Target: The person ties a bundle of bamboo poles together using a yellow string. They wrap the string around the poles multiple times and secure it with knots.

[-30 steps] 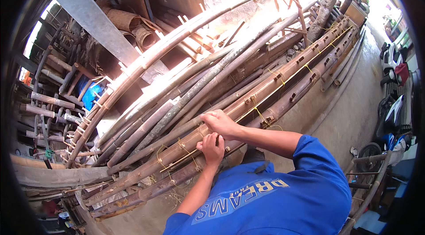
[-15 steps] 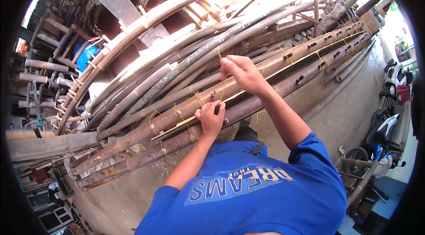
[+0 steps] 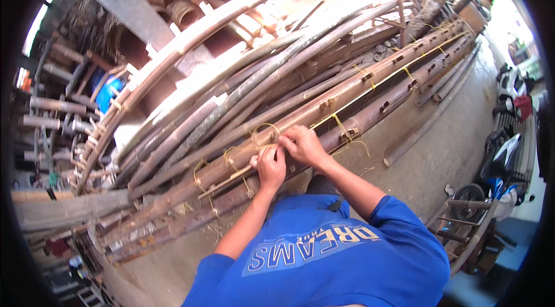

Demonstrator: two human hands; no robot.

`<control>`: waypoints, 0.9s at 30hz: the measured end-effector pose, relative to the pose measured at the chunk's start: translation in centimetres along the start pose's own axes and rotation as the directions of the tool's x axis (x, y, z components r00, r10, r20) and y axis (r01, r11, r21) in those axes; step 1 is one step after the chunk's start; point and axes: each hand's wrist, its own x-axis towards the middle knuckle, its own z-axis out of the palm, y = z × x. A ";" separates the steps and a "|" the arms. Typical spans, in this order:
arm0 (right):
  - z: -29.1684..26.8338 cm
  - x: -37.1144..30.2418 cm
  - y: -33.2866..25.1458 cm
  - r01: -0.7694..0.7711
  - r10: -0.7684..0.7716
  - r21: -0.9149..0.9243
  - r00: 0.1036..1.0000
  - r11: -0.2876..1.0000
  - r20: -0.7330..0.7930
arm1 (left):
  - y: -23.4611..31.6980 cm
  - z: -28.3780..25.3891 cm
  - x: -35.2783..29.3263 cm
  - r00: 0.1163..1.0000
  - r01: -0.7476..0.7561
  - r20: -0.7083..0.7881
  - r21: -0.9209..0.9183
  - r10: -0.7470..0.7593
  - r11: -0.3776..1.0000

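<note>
My left hand [image 3: 269, 167] and my right hand [image 3: 302, 144] meet over two long bamboo poles with slots cut in them. The far pole [image 3: 338, 100] and the near pole [image 3: 370, 117] lie side by side, with a thin bamboo slat [image 3: 226, 181] running between them. Both hands are closed in a pinch on a thin yellow cord [image 3: 267, 125], which loops up above the far pole beside my right fingers. The cord's ends are hidden by my fingers. Similar yellow ties [image 3: 373, 80] bind slat and poles at several places.
Many loose bamboo poles [image 3: 248, 84] are piled beyond the slotted pair. A curved bamboo piece with pegs [image 3: 191, 38] arches over them. At the right stand motorcycles [image 3: 503, 168] and a bamboo frame [image 3: 462, 223]. A blue plastic bag [image 3: 108, 93] lies far left.
My right hand has come down from above the poles to meet my left hand at the slat. The cord it pulled upright now loops low. My left hand stays nearly in place.
</note>
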 end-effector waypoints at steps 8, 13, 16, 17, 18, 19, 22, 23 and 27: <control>1.1 1.1 -3.1 -0.289 0.389 0.894 0.910 0.341 0.145 | -2.1 1.8 -1.0 0.978 -0.171 -0.123 -0.005 0.169 0.985; -1.3 1.5 -1.9 -0.260 0.185 0.756 0.965 0.601 0.184 | 0.9 0.8 -0.4 0.990 -0.137 -0.038 -0.014 0.136 0.990; -1.6 2.0 0.5 0.138 -0.119 0.183 0.987 0.973 -0.112 | 1.8 -0.2 -0.2 1.000 0.002 -0.010 -0.082 -0.003 0.997; -1.3 1.6 1.4 0.243 -0.257 -0.090 0.939 0.966 -0.228 | 1.4 0.0 0.0 0.996 0.088 0.014 -0.179 -0.087 0.980; -0.9 0.9 2.3 0.189 -0.199 -0.086 0.973 0.978 -0.117 | 1.1 -0.1 0.0 0.994 0.108 0.032 -0.129 -0.105 0.986; -0.4 0.1 3.0 0.136 -0.137 -0.087 0.991 0.987 -0.004 | 1.1 -0.4 0.2 0.991 0.128 0.048 -0.079 -0.124 0.989; 1.6 -2.1 3.5 -0.061 0.056 0.227 0.998 0.972 0.032 | 0.8 0.1 0.5 0.985 0.158 0.082 -0.109 -0.149 0.981; 1.1 -2.2 2.1 -0.151 0.192 0.375 0.979 0.915 -0.074 | 0.9 -0.4 0.5 0.983 0.173 0.092 -0.124 -0.162 0.977; -1.5 -3.5 0.1 -0.071 0.027 -0.057 0.830 0.996 -0.557 | 0.4 -0.6 0.9 0.970 0.232 0.119 -0.218 -0.210 0.948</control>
